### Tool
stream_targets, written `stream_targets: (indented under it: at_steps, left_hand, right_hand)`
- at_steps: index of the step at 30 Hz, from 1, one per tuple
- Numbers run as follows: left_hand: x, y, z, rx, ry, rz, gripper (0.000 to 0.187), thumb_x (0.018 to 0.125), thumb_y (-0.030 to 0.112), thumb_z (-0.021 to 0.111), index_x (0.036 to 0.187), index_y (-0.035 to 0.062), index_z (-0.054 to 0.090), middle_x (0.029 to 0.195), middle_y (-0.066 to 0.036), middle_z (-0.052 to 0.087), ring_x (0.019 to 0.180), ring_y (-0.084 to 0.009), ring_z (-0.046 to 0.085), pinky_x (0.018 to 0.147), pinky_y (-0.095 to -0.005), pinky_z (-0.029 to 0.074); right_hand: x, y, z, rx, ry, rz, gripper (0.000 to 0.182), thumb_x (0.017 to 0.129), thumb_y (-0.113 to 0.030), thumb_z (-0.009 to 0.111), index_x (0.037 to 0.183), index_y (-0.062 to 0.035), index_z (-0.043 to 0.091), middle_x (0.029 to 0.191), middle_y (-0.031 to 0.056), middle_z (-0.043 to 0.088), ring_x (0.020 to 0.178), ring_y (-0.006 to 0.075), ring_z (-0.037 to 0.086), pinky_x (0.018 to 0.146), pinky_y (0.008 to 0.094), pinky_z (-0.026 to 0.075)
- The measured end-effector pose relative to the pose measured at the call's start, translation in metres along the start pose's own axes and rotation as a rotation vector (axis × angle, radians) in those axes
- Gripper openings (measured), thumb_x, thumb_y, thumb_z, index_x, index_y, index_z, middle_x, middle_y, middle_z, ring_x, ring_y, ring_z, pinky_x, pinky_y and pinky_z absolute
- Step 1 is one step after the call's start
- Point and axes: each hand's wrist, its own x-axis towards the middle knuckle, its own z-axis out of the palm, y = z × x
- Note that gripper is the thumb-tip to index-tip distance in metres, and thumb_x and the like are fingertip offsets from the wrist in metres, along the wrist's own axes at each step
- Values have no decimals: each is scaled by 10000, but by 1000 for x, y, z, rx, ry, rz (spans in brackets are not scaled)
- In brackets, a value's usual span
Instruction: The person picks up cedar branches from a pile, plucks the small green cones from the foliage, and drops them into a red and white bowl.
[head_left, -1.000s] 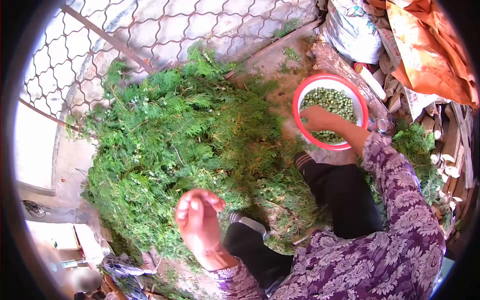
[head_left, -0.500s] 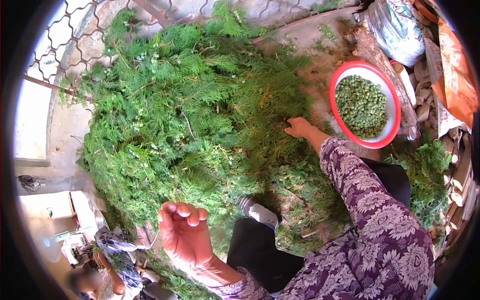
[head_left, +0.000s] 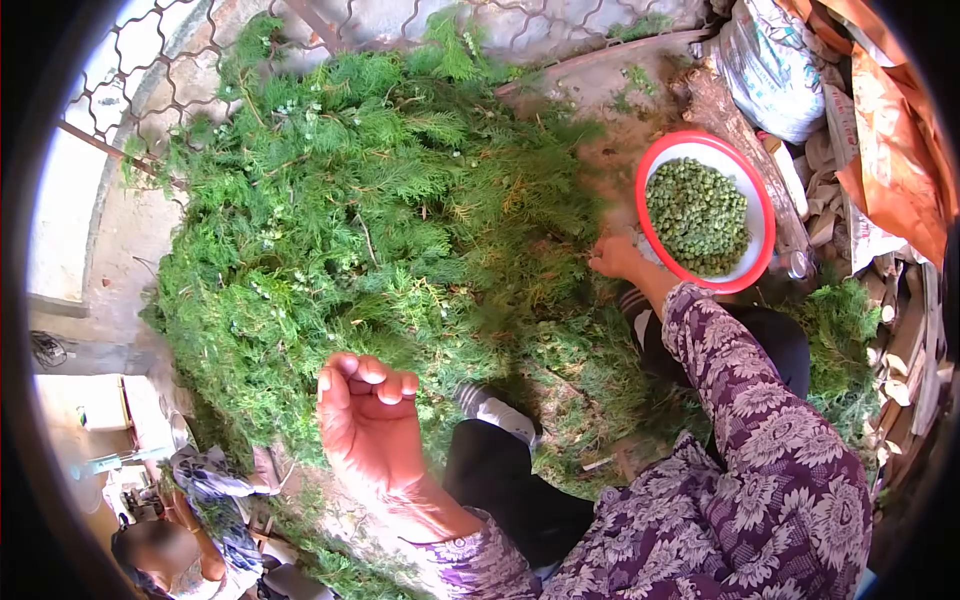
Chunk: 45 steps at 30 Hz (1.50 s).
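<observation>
My left hand (head_left: pixel 375 430) is raised palm up in front of the green branches, its fingers curled over; nothing shows clearly between them. My right hand (head_left: pixel 618 258) reaches down at the right edge of the pile of feathery green branches (head_left: pixel 400 200), just left of the basin, with its fingertips close together. Whatever those fingertips may hold is too small to make out. A white basin with a red rim (head_left: pixel 766 215) stands by my right hand, and small round green cones (head_left: pixel 697 215) fill much of it.
Wire mesh (head_left: pixel 140 70) borders the branches at the upper left. A co-worker (head_left: pixel 215 530) sits at the lower left. White sacks (head_left: pixel 775 70), an orange sheet (head_left: pixel 895 150) and split wood (head_left: pixel 905 370) lie at the right. My sock-covered foot (head_left: pixel 505 415) rests among the branches.
My right hand has moved from over the branches toward the basin's left side. My left hand stays raised and curled. The whole view has shifted slightly.
</observation>
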Motion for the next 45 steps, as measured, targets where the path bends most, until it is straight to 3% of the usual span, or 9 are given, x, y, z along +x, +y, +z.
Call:
stream_targets:
  at_steps: [7, 12, 16, 18, 24, 27, 29, 34, 45]
  left_hand:
    - [1, -3, 4, 118, -5, 12, 190, 897, 211, 476, 909, 31, 536, 758, -74, 528, 617, -158, 411, 625, -320, 359]
    - [13, -7, 7, 127, 48, -7, 198, 893, 224, 479, 913, 37, 541, 749, -73, 536, 609, -156, 410, 616, -328, 357]
    - [20, -14, 15, 75, 109, -16, 206, 858, 230, 539, 861, 24, 556, 731, -121, 566, 589, -197, 492, 593, -367, 428]
    - [19, -17, 17, 70, 95, -22, 204, 847, 234, 555, 846, 31, 563, 716, -112, 571, 582, -192, 497, 593, -358, 431]
    - [21, -13, 10, 25, 33, 30, 169, 858, 207, 539, 865, 43, 580, 722, -89, 604, 581, -176, 522, 591, -341, 436]
    - [21, -7, 7, -18, 35, 16, 166, 870, 200, 521, 865, 44, 578, 738, -80, 593, 600, -170, 491, 608, -339, 403]
    - [22, -3, 5, -42, 24, 7, 165, 879, 197, 505, 874, 45, 570, 753, -70, 578, 607, -164, 449, 619, -334, 372]
    - [24, 3, 0, -58, 12, 12, 158, 893, 181, 476, 896, 33, 532, 776, -66, 523, 627, -154, 417, 646, -326, 378]
    - [19, 17, -13, -88, 16, 44, 167, 878, 201, 509, 872, 44, 567, 756, -71, 575, 615, -159, 450, 619, -333, 373]
  right_hand:
    - [47, -24, 21, 215, 9, 44, 517, 756, -357, 561, 1115, 14, 534, 1040, 220, 578, 962, 346, 552, 832, 406, 428]
    - [73, -33, 18, 214, -235, 351, 586, 817, -336, 516, 1266, 19, 390, 1295, 197, 401, 1165, 328, 410, 954, 381, 353]
    - [64, -34, 11, 143, -216, 328, 575, 821, -323, 514, 1242, 53, 406, 1254, 203, 445, 1143, 330, 436, 949, 381, 362]
    - [52, -26, 13, 127, -27, 231, 451, 805, -329, 510, 1061, 38, 566, 1072, 218, 558, 1016, 346, 516, 862, 406, 422]
    - [15, -17, 8, 0, -105, 134, 449, 699, -402, 531, 792, 29, 615, 818, 225, 595, 836, 361, 569, 759, 426, 450]
    - [5, -50, -4, 131, -92, 87, 474, 684, -411, 579, 889, 14, 619, 901, 221, 595, 897, 350, 555, 809, 404, 438]
    - [-8, -79, 10, 207, 162, -115, 596, 662, -423, 645, 1110, -42, 548, 1117, 216, 524, 1050, 334, 483, 897, 396, 388]
    - [-20, -161, 9, -129, -157, -225, 845, 653, -373, 724, 1341, -161, 282, 1349, 206, 283, 1212, 367, 302, 971, 455, 297]
    - [-40, -156, 35, -75, -174, -142, 416, 752, -175, 619, 1135, -90, 481, 968, 161, 527, 953, 346, 495, 788, 449, 410]
